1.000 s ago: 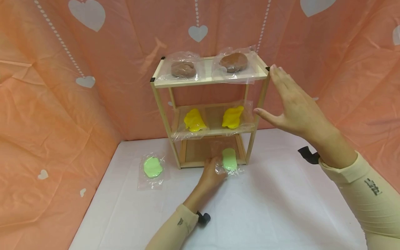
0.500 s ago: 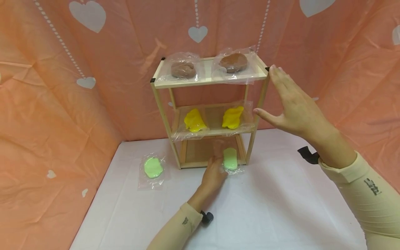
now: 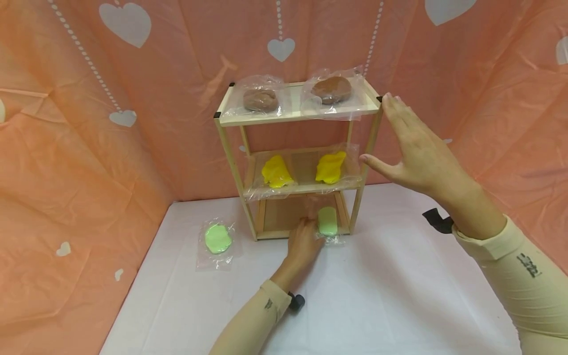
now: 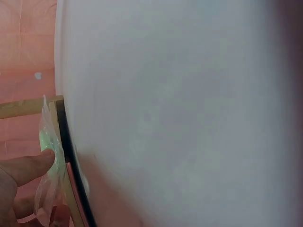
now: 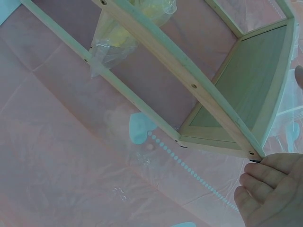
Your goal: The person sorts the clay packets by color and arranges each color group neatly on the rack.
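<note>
My left hand [image 3: 303, 242] is at the front of the bottom tier of a small wooden shelf [image 3: 293, 119]. It pinches a clear bag of light-green modelling clay [image 3: 328, 222], which lies over the right part of that tier. In the left wrist view, the thumb [image 4: 31, 169] presses on the bag's side, with curled fingers behind it. Raised beside the shelf, my right hand [image 3: 421, 153] has straight fingers, their tips at the black top-right corner. The right wrist view shows this hand [image 5: 274, 189] against the end of the frame. A second bag of green clay [image 3: 218, 238] lies on the table, left of the shelf.
Two bags of brown clay [image 3: 260, 99] rest on the top tier. Yellow clay in bags [image 3: 277, 171] sits left and right on the middle tier. The white table [image 3: 381, 296] meets a pink heart-patterned cloth [image 3: 186, 64] behind and at the sides.
My left hand has moved forward and slightly right, sliding the bag of green clay deeper into the bottom tier. The right hand has stayed at the shelf corner.
</note>
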`<state>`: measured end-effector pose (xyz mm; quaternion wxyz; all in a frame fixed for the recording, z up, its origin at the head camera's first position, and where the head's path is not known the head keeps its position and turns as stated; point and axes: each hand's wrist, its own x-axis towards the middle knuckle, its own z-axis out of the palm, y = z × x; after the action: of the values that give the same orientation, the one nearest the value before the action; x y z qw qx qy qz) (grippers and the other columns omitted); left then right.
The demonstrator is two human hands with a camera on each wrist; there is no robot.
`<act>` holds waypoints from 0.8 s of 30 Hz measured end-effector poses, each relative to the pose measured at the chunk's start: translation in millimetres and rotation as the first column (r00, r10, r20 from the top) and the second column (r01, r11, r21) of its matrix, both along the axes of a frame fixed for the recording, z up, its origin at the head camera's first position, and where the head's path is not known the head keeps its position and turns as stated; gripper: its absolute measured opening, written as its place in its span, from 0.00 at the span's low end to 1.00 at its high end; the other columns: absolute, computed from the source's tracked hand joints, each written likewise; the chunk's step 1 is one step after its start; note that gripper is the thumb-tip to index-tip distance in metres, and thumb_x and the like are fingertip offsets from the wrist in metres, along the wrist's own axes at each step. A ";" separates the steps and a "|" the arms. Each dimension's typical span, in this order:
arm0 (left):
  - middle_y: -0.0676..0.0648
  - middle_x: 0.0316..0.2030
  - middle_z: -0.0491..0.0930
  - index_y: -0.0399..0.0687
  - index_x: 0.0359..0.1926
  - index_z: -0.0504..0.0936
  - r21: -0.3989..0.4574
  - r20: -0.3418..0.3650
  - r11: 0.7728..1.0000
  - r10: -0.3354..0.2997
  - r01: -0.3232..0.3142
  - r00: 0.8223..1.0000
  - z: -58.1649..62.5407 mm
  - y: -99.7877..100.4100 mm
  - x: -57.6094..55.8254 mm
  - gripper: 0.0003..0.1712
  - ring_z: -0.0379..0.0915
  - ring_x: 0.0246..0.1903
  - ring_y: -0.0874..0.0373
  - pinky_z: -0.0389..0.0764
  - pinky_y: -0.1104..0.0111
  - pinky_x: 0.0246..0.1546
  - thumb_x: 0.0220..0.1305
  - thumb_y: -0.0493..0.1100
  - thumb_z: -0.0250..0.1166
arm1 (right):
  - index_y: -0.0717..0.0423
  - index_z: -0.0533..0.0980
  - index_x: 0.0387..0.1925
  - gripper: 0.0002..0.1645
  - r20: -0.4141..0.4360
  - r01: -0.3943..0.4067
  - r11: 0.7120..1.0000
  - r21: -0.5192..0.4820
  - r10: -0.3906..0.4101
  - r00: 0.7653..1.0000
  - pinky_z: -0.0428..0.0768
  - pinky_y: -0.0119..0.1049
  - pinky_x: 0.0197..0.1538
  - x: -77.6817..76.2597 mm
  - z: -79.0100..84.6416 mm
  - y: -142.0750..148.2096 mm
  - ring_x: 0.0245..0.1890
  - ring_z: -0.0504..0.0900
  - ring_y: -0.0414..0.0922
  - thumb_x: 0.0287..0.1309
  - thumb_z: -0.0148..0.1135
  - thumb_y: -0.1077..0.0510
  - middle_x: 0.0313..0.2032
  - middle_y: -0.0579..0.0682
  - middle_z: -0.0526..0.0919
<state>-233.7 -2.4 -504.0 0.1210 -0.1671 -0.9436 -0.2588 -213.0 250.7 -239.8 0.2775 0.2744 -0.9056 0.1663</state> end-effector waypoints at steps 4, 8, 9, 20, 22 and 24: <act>0.38 0.52 0.86 0.38 0.57 0.86 -0.031 -0.041 0.999 0.022 -0.023 0.999 -1.9 1.7 -5.7 0.28 0.84 0.52 0.43 0.88 0.52 0.52 0.57 0.43 0.81 | 0.62 0.46 0.86 0.69 -0.002 -0.001 1.000 -0.001 0.001 1.000 0.49 0.52 0.86 -0.1 -0.2 -0.1 0.85 0.49 0.59 0.59 0.79 0.44 0.85 0.60 0.49; 0.36 0.55 0.85 0.35 0.60 0.84 -0.009 -0.034 1.000 0.022 -0.022 0.999 -3.9 4.3 -10.4 0.30 0.84 0.53 0.40 0.87 0.52 0.54 0.57 0.42 0.81 | 0.63 0.47 0.86 0.69 -0.005 -0.003 1.000 -0.001 0.003 1.000 0.49 0.52 0.86 -0.5 -0.5 -0.1 0.85 0.49 0.59 0.59 0.79 0.45 0.85 0.61 0.50; 0.35 0.55 0.85 0.34 0.60 0.84 0.011 -0.026 1.000 0.014 -0.014 1.000 -4.3 5.0 -11.4 0.30 0.83 0.54 0.40 0.87 0.51 0.55 0.58 0.41 0.80 | 0.63 0.47 0.86 0.69 -0.005 -0.004 1.000 -0.002 0.004 1.000 0.49 0.52 0.86 -0.5 -0.5 -0.2 0.85 0.49 0.59 0.59 0.79 0.45 0.85 0.61 0.50; 0.34 0.49 0.85 0.28 0.57 0.83 0.185 0.020 0.980 -0.078 0.073 0.997 -3.4 12.9 -19.7 0.26 0.77 0.58 0.39 0.83 0.52 0.63 0.56 0.29 0.77 | 0.62 0.47 0.86 0.69 -0.003 -0.007 1.000 -0.005 0.007 1.000 0.49 0.52 0.86 -0.5 -0.7 0.1 0.85 0.49 0.59 0.59 0.79 0.45 0.85 0.61 0.50; 0.34 0.51 0.85 0.29 0.58 0.83 0.180 0.048 0.982 -0.066 0.056 0.997 -2.1 12.7 -19.1 0.27 0.77 0.59 0.40 0.84 0.53 0.63 0.57 0.30 0.78 | 0.62 0.47 0.86 0.69 -0.005 -0.007 1.000 -0.004 0.007 1.000 0.49 0.52 0.86 -0.4 -0.7 0.2 0.85 0.49 0.60 0.59 0.79 0.45 0.85 0.61 0.50; 0.35 0.53 0.85 0.31 0.59 0.83 0.167 0.064 0.985 -0.052 0.041 0.997 -0.7 12.3 -18.1 0.27 0.77 0.60 0.41 0.84 0.53 0.63 0.58 0.32 0.78 | 0.62 0.47 0.86 0.69 -0.007 -0.007 1.000 -0.003 0.007 1.000 0.49 0.53 0.86 -0.3 -0.7 0.2 0.85 0.49 0.60 0.59 0.79 0.45 0.85 0.61 0.50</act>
<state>-251.8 9.9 -504.7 0.0961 -0.1696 -0.9183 -0.3447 -213.4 251.0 -240.5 0.2806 0.2779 -0.9033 0.1674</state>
